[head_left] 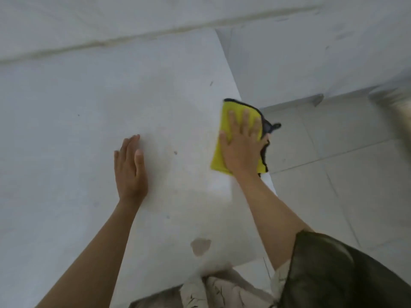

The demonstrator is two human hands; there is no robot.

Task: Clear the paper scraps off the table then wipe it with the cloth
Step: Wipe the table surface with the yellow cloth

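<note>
Yellow cloth [224, 150], dark-edged, lies at the right edge of the white desk [89, 107], partly overhanging it. Right hand [241, 147] presses flat on the cloth, fingers spread and extended, arm straight from the lower right. Left hand [130, 165] rests palm down on the bare desk, fingers together, holding nothing. One brownish stain [200, 246] marks the near edge.

A pale tiled floor [333, 174] is seen off to the right, with thin grout lines running across it. A white wall [311, 52] is seen behind it, marked with a few faint scuffs. Dark olive fabric [333, 274] is seen at the bottom right, and some crumpled beige patterned cloth [222, 292] along the bottom edge. A blurred pale shape [398, 101] is caught at the far right, too smeared to be made out.
</note>
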